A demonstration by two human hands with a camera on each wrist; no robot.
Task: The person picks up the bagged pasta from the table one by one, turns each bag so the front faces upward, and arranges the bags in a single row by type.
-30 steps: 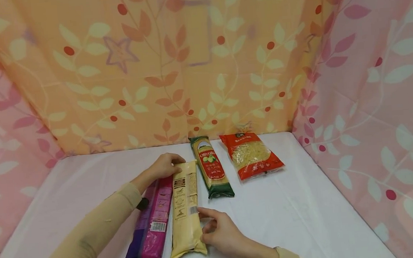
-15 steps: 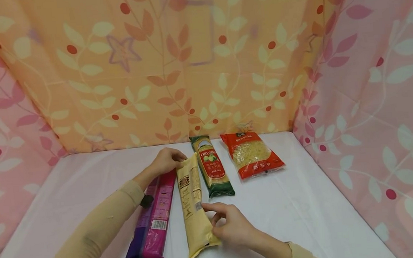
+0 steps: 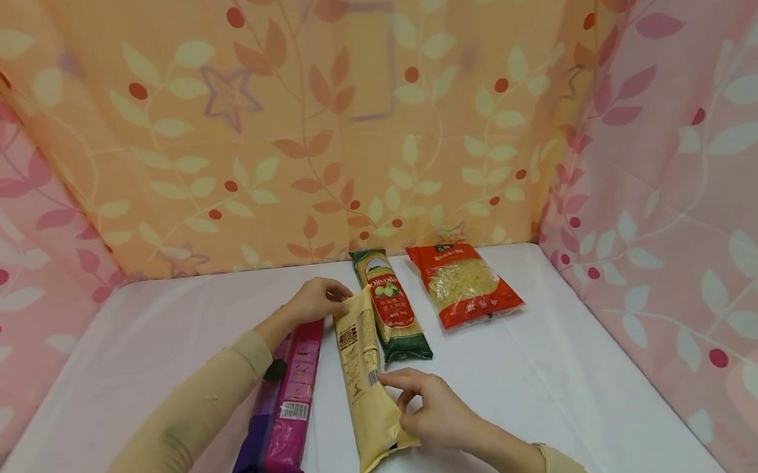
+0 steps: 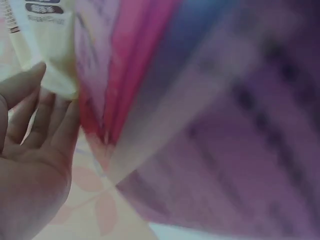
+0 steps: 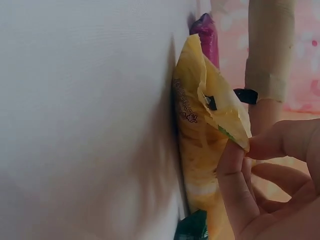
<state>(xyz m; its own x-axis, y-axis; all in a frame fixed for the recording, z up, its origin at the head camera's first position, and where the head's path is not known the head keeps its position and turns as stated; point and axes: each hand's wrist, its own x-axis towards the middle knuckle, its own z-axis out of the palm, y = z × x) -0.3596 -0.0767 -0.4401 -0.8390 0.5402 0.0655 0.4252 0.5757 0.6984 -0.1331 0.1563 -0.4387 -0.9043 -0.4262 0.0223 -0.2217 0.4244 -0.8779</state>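
A long pale-yellow noodle packet (image 3: 367, 393) lies slightly slanted at the middle of the table, back print up. My left hand (image 3: 317, 301) pinches its far end between thumb and fingers, as the left wrist view also shows. Down at the near right corner, my right hand (image 3: 436, 410) pinches the packet's edge; in the right wrist view thumb and finger hold the crimped yellow end (image 5: 240, 120), which is lifted a little. The packet's far half lies close beside a green-ended spaghetti packet (image 3: 395, 313) with a red label; whether they touch I cannot tell.
To the left, a magenta packet (image 3: 290, 422) and a purple packet (image 3: 251, 447) lie side by side, partly under the left arm. A red bag of pasta (image 3: 463, 285) is at the back right. Patterned curtains (image 3: 316, 122) enclose the white table (image 3: 552, 394).
Both hands have shifted the yellow packet rightward, away from the magenta packet and toward the spaghetti packet. Its near end has swung farther right than its far end. The other packets stay put.
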